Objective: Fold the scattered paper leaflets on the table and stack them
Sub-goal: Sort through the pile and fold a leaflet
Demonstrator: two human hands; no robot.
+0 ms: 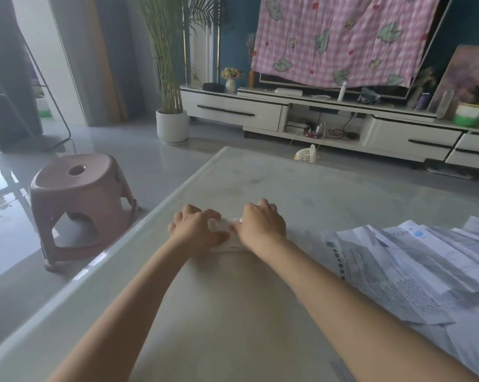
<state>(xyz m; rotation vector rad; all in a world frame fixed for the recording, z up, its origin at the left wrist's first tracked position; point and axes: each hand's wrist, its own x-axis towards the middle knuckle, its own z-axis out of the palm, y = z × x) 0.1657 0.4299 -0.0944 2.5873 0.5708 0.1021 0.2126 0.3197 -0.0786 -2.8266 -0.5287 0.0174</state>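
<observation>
Left hand [197, 228] and right hand [263, 224] side by side mid-table [260, 183], each grip curled over the folded leaflet [227, 244], pressing it down; only a strip shows between them. Unfolded leaflets [411, 266] piled near right, apart from both hands

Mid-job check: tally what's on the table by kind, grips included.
Grips: 2, left grip and right grip
Folded leaflet, held by both: 1
Heap of unfolded leaflets: 1, sheets overlap, uncountable
Total: 4
</observation>
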